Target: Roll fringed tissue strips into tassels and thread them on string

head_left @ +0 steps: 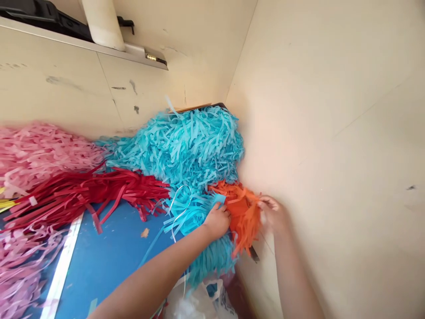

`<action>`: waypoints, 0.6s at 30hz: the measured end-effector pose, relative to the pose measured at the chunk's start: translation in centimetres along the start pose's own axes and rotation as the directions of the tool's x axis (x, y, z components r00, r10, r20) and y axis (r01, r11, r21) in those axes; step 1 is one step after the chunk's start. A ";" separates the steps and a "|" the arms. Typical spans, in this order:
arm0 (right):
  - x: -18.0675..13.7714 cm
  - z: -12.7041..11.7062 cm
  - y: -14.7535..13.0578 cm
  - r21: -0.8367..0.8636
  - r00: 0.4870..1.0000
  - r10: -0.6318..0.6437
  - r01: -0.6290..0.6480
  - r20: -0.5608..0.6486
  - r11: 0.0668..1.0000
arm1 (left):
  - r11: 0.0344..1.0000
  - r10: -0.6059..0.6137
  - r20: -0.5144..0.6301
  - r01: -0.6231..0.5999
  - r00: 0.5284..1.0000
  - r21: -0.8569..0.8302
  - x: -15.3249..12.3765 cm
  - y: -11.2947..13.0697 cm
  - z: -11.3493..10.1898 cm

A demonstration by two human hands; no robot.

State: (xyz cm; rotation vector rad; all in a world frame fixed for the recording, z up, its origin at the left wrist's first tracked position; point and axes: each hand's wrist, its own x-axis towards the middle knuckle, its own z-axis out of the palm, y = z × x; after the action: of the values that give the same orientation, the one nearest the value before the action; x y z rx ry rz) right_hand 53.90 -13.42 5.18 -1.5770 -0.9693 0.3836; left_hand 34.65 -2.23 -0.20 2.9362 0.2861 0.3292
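Note:
A bundle of orange paper fringe (244, 212) lies against the cream wall at the right edge of a blue table (109, 257). My left hand (218, 220) is closed on its left side, where it meets the light blue fringe (189, 146). My right hand (272, 212) grips the bundle's right side by the wall; its fingers are blurred but curled onto the orange strips.
A big heap of light blue fringe fills the corner. Red fringe (83, 192) stretches left across the table, with pink fringe (36, 150) behind and below it. A shelf with a white roll (102, 22) hangs above. A plastic bag (199, 301) sits below the table edge.

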 end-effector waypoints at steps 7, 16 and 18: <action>3.4 -0.2 -9.9 0.216 0.988 -0.120 0.097 0.096 0.971 | 0.995 -0.078 -0.162 0.068 0.984 -0.067 -2.1 0.3 -4.7; 0.4 15.8 -15.5 0.044 0.614 -0.293 0.388 0.733 0.921 | 0.918 -0.395 -0.570 0.328 0.720 -0.221 -15.7 -1.9 -17.8; -2.0 19.3 -17.1 0.050 0.556 -0.329 0.457 0.764 0.888 | 0.896 -0.442 -0.510 0.387 0.738 -0.217 -17.9 -3.0 -17.8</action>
State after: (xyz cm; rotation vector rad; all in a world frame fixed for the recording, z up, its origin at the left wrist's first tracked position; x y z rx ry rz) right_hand 32.72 -2.83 15.54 -1.2522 -2.0228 0.6866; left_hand 12.80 -0.38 12.72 2.5062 0.9557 1.0762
